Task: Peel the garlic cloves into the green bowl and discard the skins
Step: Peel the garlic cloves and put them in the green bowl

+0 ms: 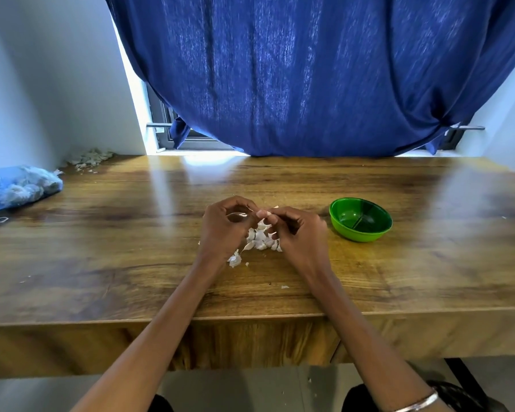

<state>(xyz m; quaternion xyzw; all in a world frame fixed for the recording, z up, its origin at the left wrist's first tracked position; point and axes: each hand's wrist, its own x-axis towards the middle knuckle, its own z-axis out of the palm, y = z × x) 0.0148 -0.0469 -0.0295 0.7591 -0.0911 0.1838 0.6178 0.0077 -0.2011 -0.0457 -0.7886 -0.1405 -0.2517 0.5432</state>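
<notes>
Both hands (259, 224) pinching a garlic clove (263, 214) mid-table, green bowl (360, 220) just right, wide bare wood around

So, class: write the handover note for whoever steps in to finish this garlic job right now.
Left hand and right hand together pinch one garlic clove above the table, mid-peel. A pile of cloves and skins lies under the hands. The green bowl, right of the hands, looks empty. Left to do: finish this clove, peel the rest into the bowl, discard the skins.
</notes>
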